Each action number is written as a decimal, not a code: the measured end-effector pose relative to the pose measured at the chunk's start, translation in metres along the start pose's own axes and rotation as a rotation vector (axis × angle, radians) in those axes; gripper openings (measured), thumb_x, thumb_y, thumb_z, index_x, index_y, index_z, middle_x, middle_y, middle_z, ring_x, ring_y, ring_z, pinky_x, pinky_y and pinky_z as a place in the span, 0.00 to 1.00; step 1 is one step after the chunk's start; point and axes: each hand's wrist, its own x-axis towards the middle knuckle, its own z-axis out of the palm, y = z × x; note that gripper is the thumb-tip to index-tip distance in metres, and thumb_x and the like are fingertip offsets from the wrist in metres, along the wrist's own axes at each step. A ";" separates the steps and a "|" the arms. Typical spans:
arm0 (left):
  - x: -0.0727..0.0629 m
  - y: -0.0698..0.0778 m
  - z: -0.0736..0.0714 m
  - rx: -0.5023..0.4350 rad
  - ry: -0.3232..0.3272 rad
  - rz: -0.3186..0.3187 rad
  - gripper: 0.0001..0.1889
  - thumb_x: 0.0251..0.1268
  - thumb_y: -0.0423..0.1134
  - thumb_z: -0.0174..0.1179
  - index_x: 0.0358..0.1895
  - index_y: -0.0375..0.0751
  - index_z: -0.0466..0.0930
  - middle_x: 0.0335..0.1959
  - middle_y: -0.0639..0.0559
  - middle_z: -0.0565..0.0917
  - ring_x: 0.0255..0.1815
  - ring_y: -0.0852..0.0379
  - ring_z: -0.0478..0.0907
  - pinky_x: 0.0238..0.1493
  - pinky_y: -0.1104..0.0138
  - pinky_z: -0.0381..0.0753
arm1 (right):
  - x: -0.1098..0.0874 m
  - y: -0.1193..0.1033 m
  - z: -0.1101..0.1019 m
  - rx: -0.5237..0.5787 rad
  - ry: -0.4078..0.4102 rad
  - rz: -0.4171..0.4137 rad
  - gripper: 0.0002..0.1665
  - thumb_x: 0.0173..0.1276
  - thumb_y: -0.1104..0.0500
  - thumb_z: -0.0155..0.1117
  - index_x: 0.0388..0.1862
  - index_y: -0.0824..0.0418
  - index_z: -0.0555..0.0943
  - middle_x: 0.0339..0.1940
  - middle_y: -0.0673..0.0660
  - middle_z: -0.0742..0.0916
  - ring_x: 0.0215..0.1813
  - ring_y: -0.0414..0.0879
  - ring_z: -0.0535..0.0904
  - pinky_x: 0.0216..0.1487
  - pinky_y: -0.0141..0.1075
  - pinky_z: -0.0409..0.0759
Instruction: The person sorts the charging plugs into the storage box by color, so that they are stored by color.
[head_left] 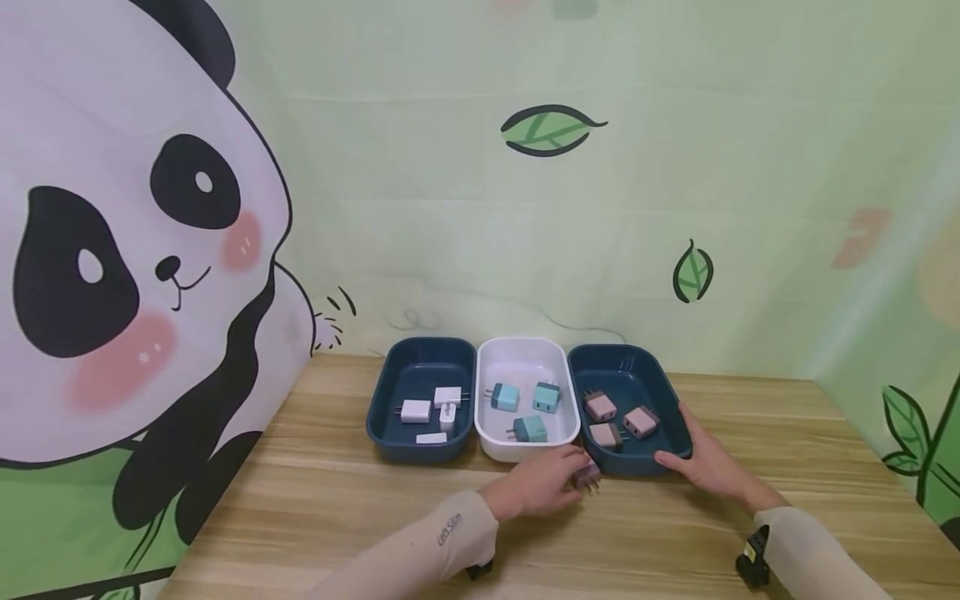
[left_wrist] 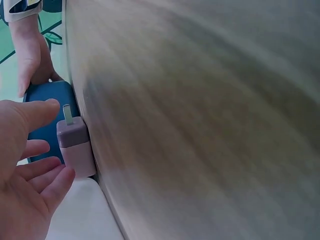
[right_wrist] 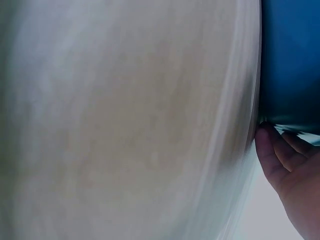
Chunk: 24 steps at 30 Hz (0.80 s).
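A pink wall charger [head_left: 587, 475] with a darker prong end sits on the table in front of the trays. My left hand [head_left: 542, 483] is right beside it. In the left wrist view, the left thumb stands apart from the charger [left_wrist: 77, 150], and the loosely bent fingers lie close against its far end; whether they touch is unclear. My right hand [head_left: 712, 462] rests at the near right corner of the right dark blue tray [head_left: 660, 385], thumb at the front and fingers along the side. Three pink chargers [head_left: 640, 422] lie in that tray.
A white tray [head_left: 525, 350] in the middle holds three teal chargers [head_left: 529, 428]. The left dark blue tray [head_left: 420, 452] holds several white chargers [head_left: 416, 411]. All three trays stand side by side on the wooden table [head_left: 300, 500], before a printed backdrop [head_left: 450, 208].
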 end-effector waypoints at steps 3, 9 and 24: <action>0.000 0.000 0.000 0.011 0.000 0.002 0.23 0.63 0.47 0.62 0.60 0.45 0.73 0.59 0.54 0.74 0.53 0.64 0.73 0.56 0.73 0.69 | 0.000 -0.001 0.000 0.002 -0.003 0.009 0.63 0.63 0.43 0.64 0.75 0.67 0.33 0.73 0.76 0.49 0.69 0.75 0.48 0.62 0.67 0.51; -0.001 0.001 -0.001 0.031 0.006 0.035 0.21 0.63 0.46 0.62 0.58 0.46 0.75 0.57 0.54 0.76 0.52 0.65 0.73 0.55 0.74 0.69 | -0.001 -0.003 0.000 0.002 -0.006 0.021 0.63 0.63 0.43 0.65 0.75 0.68 0.33 0.72 0.76 0.49 0.69 0.75 0.48 0.62 0.67 0.51; -0.004 0.005 0.003 0.069 0.010 0.108 0.22 0.59 0.45 0.65 0.57 0.49 0.75 0.56 0.57 0.77 0.51 0.61 0.69 0.51 0.75 0.66 | 0.001 -0.001 0.001 -0.020 -0.004 0.036 0.64 0.62 0.40 0.64 0.75 0.68 0.33 0.72 0.77 0.49 0.69 0.75 0.49 0.62 0.67 0.51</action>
